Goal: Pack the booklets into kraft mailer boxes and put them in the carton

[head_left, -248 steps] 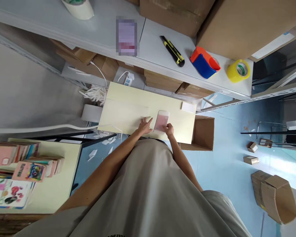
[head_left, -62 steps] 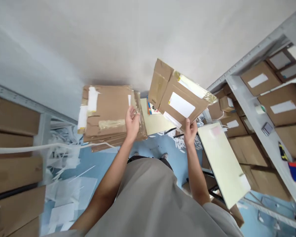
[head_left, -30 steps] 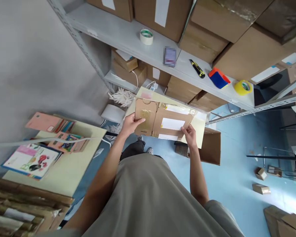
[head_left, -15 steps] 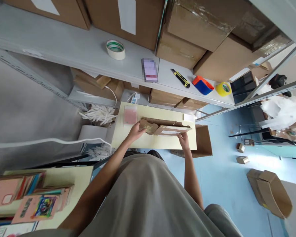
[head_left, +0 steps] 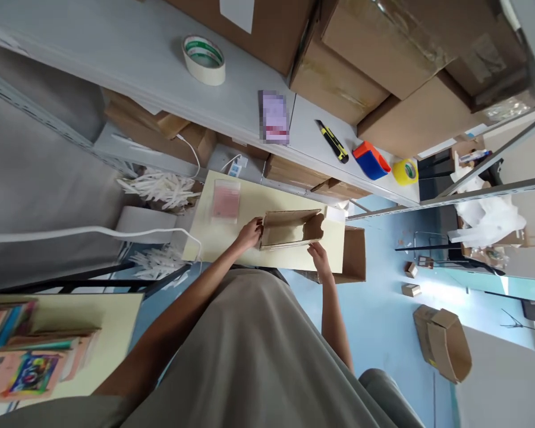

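Observation:
A small cardboard box [head_left: 283, 232] stands on the pale yellow table [head_left: 245, 199], its top open and its inside showing. At the box's left end is my left hand [head_left: 251, 232], its fingers closed on that wall. My right hand [head_left: 318, 255] pinches the near edge of the box close to its right end, where the cardboard has a curved cutout. Left of the box, a flat pink item [head_left: 226, 201] lies on the same table. A small white piece [head_left: 335, 214] lies near the table's right end.
The shelf above holds masking tape [head_left: 204, 60], a phone [head_left: 275, 117], a yellow-black utility knife [head_left: 333, 141], a red-blue ring [head_left: 371, 160] and yellow tape [head_left: 405, 172]. A carton [head_left: 355, 252] stands at the table's right. Books [head_left: 35, 374] lie on a table at lower left.
The cardboard piece, folded and narrow before, has been opened out into a box with its inside facing up. Both hands have stayed at its ends. The view has shifted somewhat.

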Motion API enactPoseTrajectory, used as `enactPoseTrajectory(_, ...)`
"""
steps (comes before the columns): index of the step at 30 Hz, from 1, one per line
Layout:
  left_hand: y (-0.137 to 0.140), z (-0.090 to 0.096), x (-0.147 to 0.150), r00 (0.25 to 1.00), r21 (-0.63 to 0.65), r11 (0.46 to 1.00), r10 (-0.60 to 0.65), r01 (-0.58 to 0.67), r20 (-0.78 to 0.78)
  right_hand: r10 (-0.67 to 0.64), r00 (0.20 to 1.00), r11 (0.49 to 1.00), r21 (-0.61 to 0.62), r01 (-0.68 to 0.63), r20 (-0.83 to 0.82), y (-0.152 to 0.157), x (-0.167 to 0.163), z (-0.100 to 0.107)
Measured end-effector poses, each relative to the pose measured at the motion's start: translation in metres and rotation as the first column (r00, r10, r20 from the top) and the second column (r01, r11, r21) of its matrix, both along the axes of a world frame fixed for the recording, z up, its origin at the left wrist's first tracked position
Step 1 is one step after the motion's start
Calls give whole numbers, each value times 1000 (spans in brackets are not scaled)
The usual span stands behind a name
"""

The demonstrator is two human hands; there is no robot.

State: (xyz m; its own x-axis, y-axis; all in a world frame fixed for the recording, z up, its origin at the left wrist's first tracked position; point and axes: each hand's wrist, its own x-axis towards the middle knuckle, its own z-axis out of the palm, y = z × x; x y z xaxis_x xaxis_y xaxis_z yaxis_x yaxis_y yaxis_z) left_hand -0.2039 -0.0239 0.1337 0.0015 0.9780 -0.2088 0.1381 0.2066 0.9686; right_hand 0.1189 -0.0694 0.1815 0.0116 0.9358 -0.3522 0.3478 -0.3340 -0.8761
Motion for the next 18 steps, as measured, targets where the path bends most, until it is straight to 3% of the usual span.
enactPoseTrajectory(5,-2,5,2,1000,-70,998,0,2,22,-68,992,992,-117,55,-110,14,22,-4)
enactPoseTrajectory(12,-11,29,12,979,-69,992,119,-109,163,69,996,995,-71,-74,-62,50,43,8)
enactPoseTrajectory(18,-12,28,22,985,-125,987,118,-103,126,78,996,996,-34,-79,-37,72,34,-4)
